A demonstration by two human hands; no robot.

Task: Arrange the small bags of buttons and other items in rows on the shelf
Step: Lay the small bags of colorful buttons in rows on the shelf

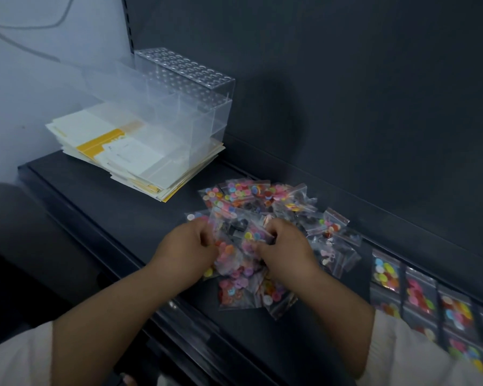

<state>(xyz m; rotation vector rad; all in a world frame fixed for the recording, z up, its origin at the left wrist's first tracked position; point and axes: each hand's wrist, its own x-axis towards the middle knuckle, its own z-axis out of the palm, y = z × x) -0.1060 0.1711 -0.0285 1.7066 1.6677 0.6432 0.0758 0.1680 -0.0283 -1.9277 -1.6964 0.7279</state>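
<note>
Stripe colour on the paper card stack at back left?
Yellow stripe across the cream paper card stack; head view.

A person's bare left forearm point(117, 307) and right forearm point(335, 307) reach forward and inward from the lower corners of the view, each with a pale sleeve ending near the elbow. The left hand point(186, 243) and right hand point(286, 246) sit close together near the centre, apart from each other, backs turned up and wrists roughly straight. Both hands' fingers curl under, pinching a clump of small bags point(240, 240) between them.
</note>
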